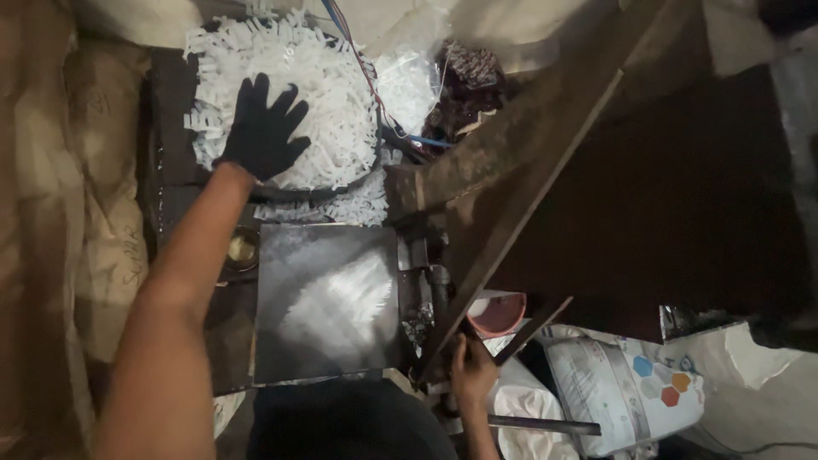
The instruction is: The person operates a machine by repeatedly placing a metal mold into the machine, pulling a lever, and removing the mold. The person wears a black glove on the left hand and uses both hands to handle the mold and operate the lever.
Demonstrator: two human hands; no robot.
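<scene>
We look down on a worn metal plate [328, 298], and we place everything else by it. Beyond the plate's far edge sits a round basin [281, 194] heaped with small white plastic pieces [328, 102]. Our left hand [262, 129], in a black glove, lies flat on that heap with its fingers [256, 89] spread wide, gripping nothing. A few white pieces have spilled between the basin and the plate. Off the plate's near right corner, our bare right hand [471, 368] closes around what seems to be a dark lever [537, 325]; the light there is poor, so we cannot be sure what part it grips. Just nearer than that hand runs a metal rod [545, 423]. To the right of the plate a long slanting metal chute [528, 162] rises away, with a pink bowl [497, 313] under its lower end. Left of the plate stand brown sacks [94, 170]; far right of it lies a white printed bag [626, 383].
</scene>
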